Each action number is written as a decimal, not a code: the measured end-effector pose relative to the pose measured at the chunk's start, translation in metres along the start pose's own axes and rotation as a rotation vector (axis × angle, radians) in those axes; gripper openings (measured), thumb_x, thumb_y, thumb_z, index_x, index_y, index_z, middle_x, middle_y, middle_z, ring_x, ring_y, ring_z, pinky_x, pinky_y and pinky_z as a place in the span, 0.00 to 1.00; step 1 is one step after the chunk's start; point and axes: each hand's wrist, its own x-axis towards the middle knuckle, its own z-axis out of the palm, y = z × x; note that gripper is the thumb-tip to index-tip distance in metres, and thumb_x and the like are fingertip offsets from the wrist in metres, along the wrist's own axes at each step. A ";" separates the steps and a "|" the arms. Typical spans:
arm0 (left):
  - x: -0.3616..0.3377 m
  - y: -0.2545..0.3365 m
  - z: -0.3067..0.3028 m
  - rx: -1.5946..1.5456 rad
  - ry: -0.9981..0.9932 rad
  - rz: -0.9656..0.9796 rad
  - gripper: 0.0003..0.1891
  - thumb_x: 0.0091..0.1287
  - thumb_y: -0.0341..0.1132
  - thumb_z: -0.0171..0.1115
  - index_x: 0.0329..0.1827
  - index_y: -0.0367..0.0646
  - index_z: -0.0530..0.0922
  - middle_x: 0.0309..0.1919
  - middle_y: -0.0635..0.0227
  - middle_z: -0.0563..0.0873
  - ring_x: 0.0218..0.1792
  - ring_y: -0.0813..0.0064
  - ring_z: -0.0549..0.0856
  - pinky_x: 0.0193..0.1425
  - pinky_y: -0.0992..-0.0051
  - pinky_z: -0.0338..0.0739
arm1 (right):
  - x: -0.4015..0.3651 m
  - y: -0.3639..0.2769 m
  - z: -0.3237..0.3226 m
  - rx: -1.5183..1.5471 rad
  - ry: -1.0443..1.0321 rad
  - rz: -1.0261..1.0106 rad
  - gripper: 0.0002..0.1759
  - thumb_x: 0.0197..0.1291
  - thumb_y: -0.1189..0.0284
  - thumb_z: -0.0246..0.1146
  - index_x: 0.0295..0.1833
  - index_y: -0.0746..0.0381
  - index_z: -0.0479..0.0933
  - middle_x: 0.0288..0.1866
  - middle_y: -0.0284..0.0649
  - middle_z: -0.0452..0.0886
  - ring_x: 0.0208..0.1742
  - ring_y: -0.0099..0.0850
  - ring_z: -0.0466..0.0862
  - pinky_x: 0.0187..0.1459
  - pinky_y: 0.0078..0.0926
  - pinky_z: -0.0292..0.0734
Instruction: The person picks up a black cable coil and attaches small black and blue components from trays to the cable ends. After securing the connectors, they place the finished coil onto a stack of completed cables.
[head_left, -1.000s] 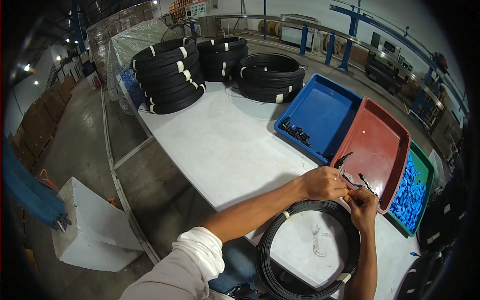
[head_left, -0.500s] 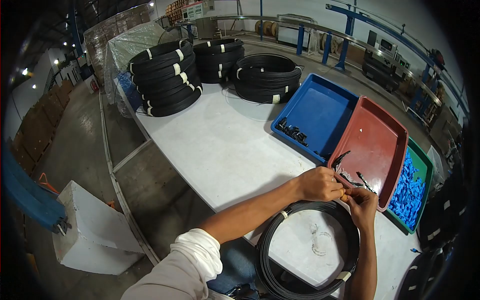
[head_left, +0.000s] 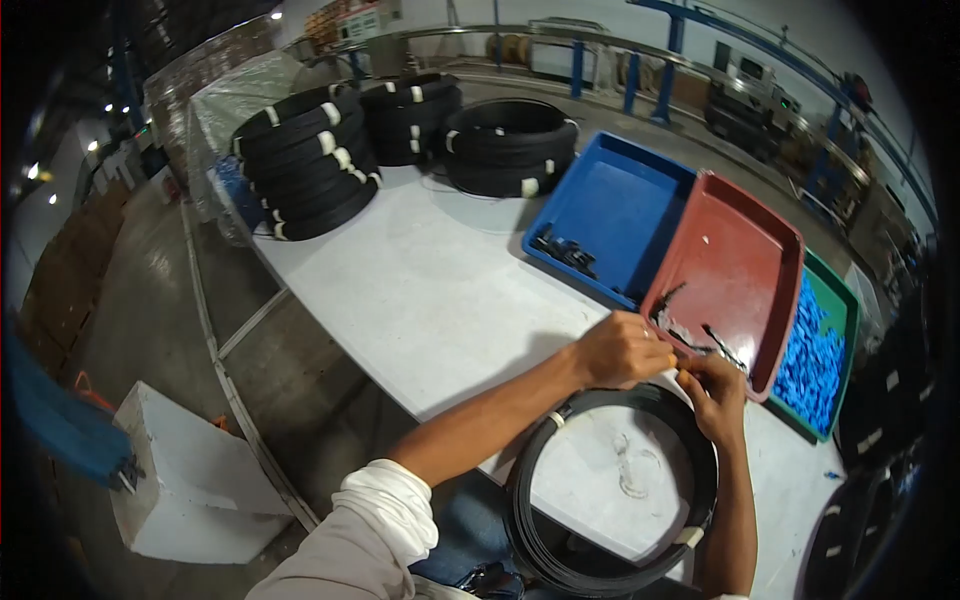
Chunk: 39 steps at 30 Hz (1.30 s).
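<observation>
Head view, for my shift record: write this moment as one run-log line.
left hand, right hand: fingertips close together, anything held unclear; black coil below hands: partly off table; red tray: beyond hands

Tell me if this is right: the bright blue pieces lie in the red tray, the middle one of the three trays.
Not quite: the head view shows the bright blue pieces in the green tray. The red tray is indeed the middle one.

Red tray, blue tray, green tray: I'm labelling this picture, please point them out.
Red tray (head_left: pixel 738 262), head view, bare floor.
Blue tray (head_left: pixel 625 205), head view, bare floor.
Green tray (head_left: pixel 836 302), head view, bare floor.
</observation>
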 end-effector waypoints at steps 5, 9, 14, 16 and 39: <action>-0.008 0.001 0.013 -0.240 0.057 -0.156 0.10 0.49 0.25 0.68 0.36 0.43 0.86 0.32 0.69 0.91 0.30 0.70 0.90 0.34 0.72 0.84 | 0.002 -0.021 -0.005 -0.218 -0.017 -0.139 0.06 0.55 0.80 0.69 0.39 0.69 0.85 0.32 0.44 0.83 0.30 0.29 0.82 0.33 0.25 0.77; -0.003 0.003 0.014 -0.333 0.098 -0.236 0.26 0.52 0.24 0.71 0.58 0.41 0.84 0.31 0.68 0.91 0.28 0.71 0.90 0.36 0.72 0.84 | -0.001 -0.026 -0.005 -0.199 -0.024 -0.069 0.05 0.58 0.78 0.69 0.39 0.68 0.85 0.31 0.41 0.82 0.28 0.27 0.80 0.30 0.25 0.73; 0.002 0.000 0.002 -0.324 0.050 -0.269 0.36 0.50 0.21 0.75 0.67 0.37 0.76 0.39 0.63 0.93 0.31 0.70 0.91 0.35 0.74 0.85 | -0.001 -0.021 -0.001 -0.092 0.017 -0.038 0.05 0.61 0.77 0.69 0.39 0.68 0.85 0.29 0.37 0.82 0.27 0.21 0.77 0.28 0.21 0.70; 0.000 -0.004 0.003 -0.291 0.057 -0.178 0.39 0.52 0.21 0.75 0.72 0.39 0.72 0.39 0.65 0.93 0.31 0.71 0.91 0.37 0.73 0.85 | -0.001 -0.025 -0.002 -0.001 -0.019 0.102 0.06 0.63 0.76 0.69 0.39 0.69 0.85 0.28 0.33 0.82 0.26 0.17 0.74 0.28 0.18 0.68; -0.001 -0.001 0.006 -0.279 0.097 -0.170 0.27 0.51 0.23 0.77 0.57 0.34 0.80 0.38 0.64 0.92 0.38 0.69 0.91 0.44 0.72 0.85 | -0.003 -0.027 0.000 0.016 -0.008 0.064 0.08 0.60 0.76 0.69 0.38 0.71 0.86 0.28 0.36 0.84 0.26 0.18 0.78 0.29 0.20 0.72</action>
